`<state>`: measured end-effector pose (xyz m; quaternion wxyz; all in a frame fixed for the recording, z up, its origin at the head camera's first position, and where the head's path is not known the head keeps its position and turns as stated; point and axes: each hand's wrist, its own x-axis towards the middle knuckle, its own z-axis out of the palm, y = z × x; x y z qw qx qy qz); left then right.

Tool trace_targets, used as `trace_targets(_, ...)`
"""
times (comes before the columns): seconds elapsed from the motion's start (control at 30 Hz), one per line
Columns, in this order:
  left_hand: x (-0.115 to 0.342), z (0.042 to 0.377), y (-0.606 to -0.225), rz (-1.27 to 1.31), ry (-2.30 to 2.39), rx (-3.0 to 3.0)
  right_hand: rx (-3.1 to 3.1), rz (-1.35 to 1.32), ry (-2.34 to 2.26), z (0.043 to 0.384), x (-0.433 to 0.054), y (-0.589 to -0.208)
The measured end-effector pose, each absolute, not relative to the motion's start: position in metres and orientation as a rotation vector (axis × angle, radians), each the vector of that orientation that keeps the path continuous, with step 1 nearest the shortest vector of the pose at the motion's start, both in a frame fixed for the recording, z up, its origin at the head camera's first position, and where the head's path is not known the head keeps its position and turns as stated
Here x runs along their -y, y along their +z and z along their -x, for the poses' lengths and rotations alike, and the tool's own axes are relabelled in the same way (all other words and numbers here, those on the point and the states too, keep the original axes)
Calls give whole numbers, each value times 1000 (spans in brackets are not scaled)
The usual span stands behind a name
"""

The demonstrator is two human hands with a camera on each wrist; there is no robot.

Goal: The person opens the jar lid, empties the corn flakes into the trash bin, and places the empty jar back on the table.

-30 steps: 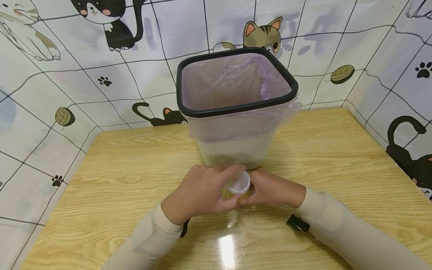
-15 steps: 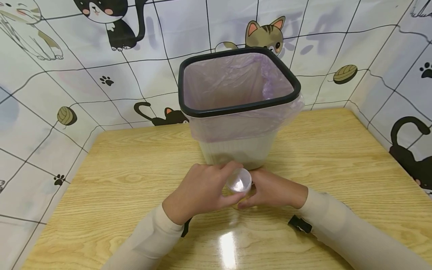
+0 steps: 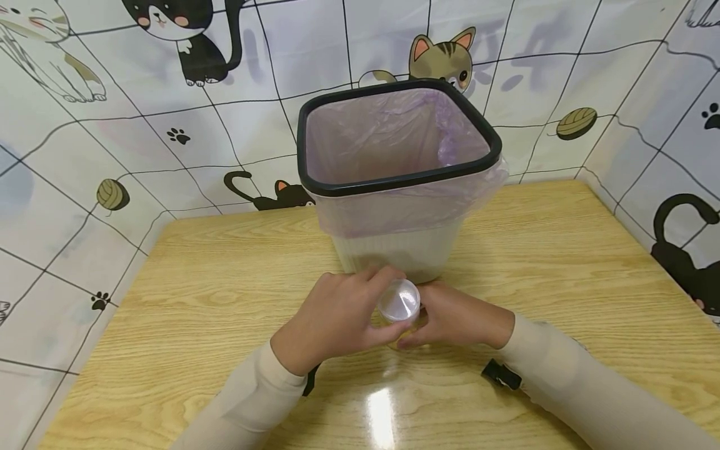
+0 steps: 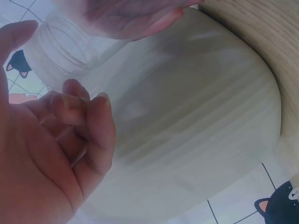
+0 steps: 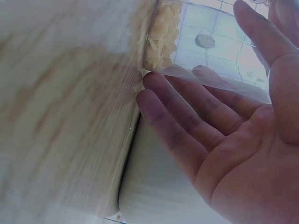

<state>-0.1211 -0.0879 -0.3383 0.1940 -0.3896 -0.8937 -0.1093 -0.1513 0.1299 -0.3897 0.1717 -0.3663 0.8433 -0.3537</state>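
A clear plastic jar (image 3: 400, 302) stands on the wooden table between my two hands, just in front of the bin. My left hand (image 3: 340, 315) grips its round top, thumb on the near side and index finger on the far side. Around the lower body curls my right hand (image 3: 458, 315), thumb opposite the fingers. The left wrist view shows ridged threads at the jar's neck (image 4: 65, 44), while the other left fingers curl inward below it. Pale yellow flat pieces (image 5: 161, 39) lie in the jar's bottom in the right wrist view.
Right behind the hands stands a whitish waste bin (image 3: 394, 253) with a black rim (image 3: 402, 182) and a translucent purple liner (image 3: 388, 215) folded over it. A cat-patterned cloth (image 3: 225, 144) encloses the table (image 3: 225, 269) at the back and sides.
My left thumb and index finger have shifted slightly around the jar's top, which now looks clear and shiny instead of cloudy white. My right hand keeps its grip.
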Motion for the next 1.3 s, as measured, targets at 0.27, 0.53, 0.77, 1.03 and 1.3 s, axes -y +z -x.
trace_targets(0.27,90,123,-337,1092,-324,2493,-2408,1070,-1016,152,-130,-392)
trace_targets(0.53,90,126,-331,1053,-348,2543,-2433,1059,-976,152,-136,-387)
trace_targets(0.77,98,124,-328,1010,-364,2568,-2430,1063,-957,152,-131,-389)
trace_targets(1.03,107,127,-325,1015,-368,2493,-2445,1047,-956,150,-129,-392)
trace_targets(1.3,121,132,-316,924,-424,2589,-2432,1014,-956,149,-129,-389)
